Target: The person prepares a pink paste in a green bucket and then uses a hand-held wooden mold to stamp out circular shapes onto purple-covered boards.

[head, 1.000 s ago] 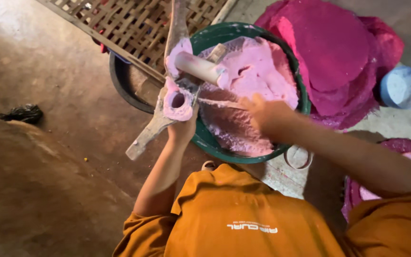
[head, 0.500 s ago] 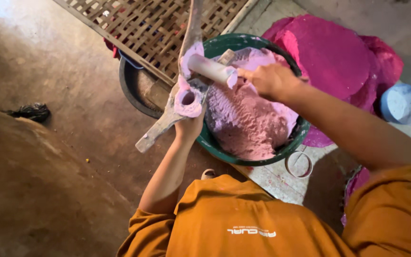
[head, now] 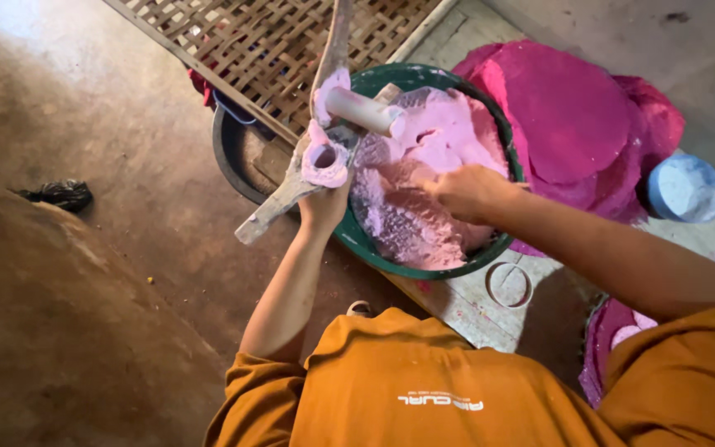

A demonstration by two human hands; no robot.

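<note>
Left hand (head: pixel 324 207), centre of frame, is clenched on a wooden press tool (head: pixel 291 186) smeared with pink dough; its dough-rimmed cup opening faces up just above the fist. A white cylindrical plunger (head: pixel 362 109) sticks out of the tool's upper part, over the rim of the green basin (head: pixel 424 269). The tool's long handle runs toward the top edge, its short end toward lower left.

Right hand (head: pixel 465 190) is in the basin, fingers curled down onto the pink dough (head: pixel 424 215); can't tell whether it's grasping a lump or only pressing.

Basin sits centre-right. Stack of magenta round sheets (head: pixel 573 124) upper right, just beside the basin. Pale blue bowl (head: pixel 687 187) at right edge. Woven bamboo mat (head: pixel 266 41) at top. White ring (head: pixel 510 284) on the pale table below the basin.
</note>
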